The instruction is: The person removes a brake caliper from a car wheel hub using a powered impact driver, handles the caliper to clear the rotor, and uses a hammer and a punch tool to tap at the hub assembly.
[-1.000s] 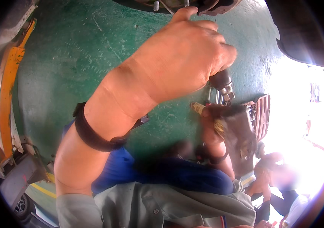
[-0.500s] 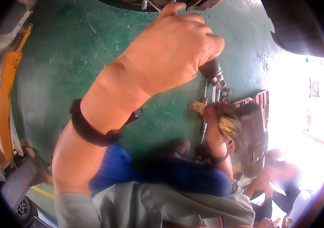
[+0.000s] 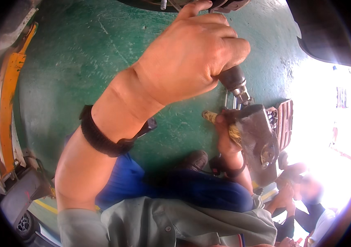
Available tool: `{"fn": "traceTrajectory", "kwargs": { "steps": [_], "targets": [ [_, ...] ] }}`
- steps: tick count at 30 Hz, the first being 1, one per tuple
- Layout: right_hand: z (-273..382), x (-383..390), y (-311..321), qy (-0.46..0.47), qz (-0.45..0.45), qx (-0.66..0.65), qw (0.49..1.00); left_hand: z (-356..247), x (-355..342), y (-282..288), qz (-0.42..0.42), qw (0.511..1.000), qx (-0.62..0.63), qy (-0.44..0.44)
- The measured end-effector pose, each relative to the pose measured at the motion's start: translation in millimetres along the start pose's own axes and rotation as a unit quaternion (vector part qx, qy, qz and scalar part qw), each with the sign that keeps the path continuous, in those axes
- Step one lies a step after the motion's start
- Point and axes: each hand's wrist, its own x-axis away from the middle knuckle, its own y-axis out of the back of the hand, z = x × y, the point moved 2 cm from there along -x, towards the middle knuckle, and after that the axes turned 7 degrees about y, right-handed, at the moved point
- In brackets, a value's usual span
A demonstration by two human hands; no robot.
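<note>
Holding: left grip (image 3: 194,55), dark tool (image 3: 232,77) | right grip (image 3: 227,142), hammer (image 3: 258,140) | sockets (image 3: 271,117) in case (image 3: 285,125)

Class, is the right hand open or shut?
Shut: the right hand wraps the yellow handle of the hammer; the handle shows on both sides of the fist.

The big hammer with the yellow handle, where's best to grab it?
Probably by its yellow handle, coming from the person's own side, fingers wrapped round, as the right hand grips it. The handle is slim and its end sticks out leftward, away from the grey head, which looks too broad to grasp easily.
</note>
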Motion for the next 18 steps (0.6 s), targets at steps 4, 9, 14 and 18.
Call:
{"fn": "traceTrajectory", "kwargs": {
  "steps": [4,9,14,18],
  "targets": [
    [-6,6,0,0.006,0.000,0.041,0.999,2,3,-1,-0.021,1.000,-0.004,-0.008],
    [-15,26,10,-0.216,0.078,-0.055,0.972,3,4,-1,-0.058,0.998,-0.017,-0.026],
    [25,-20,2,0.113,0.008,0.068,0.991,5,7,-3,-0.085,0.995,-0.027,-0.041],
    [37,-36,-2,0.072,-0.030,-0.014,0.997,7,8,-5,-0.052,0.997,0.048,-0.024]
  ]
}}
